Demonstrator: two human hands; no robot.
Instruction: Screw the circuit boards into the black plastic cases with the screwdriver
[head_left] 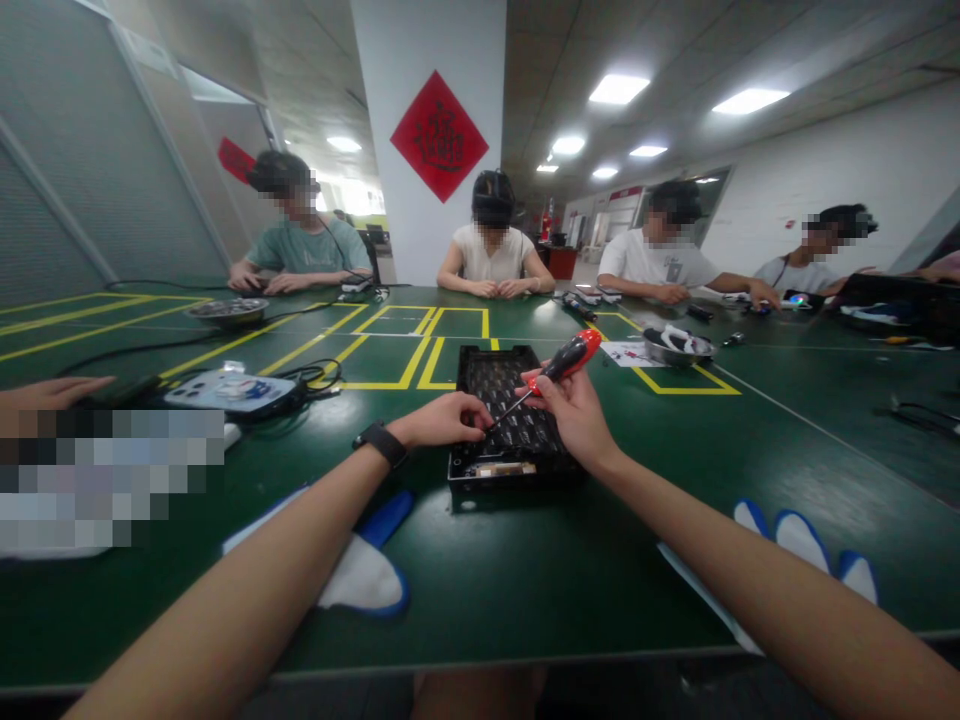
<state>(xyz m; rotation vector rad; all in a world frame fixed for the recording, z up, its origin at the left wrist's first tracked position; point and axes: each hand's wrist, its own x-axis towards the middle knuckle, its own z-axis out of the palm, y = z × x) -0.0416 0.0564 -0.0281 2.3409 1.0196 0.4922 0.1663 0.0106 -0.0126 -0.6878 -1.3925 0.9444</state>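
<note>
In my right hand [581, 415] is a screwdriver [566, 362] with a red and black handle, tilted so that its shaft slopes down to the left. Its tip meets the fingers of my left hand [450, 420], which are pinched together just above a black open-topped case [517, 480]. Whatever those fingers hold, perhaps the tip or a small part, is hidden. Inside the case lies a black surface with a repeated pale pattern, and a small tan strip [506, 469] shows at the near end. A dark band sits on my left wrist.
White and blue gloves [364, 580] lie under my left forearm, another glove [802, 540] by my right. A phone [232, 390] with cables is at left, near another person's hand [52, 392]. Metal bowls [679, 346] [229, 312] stand farther off. Several people sit across the green table [525, 610].
</note>
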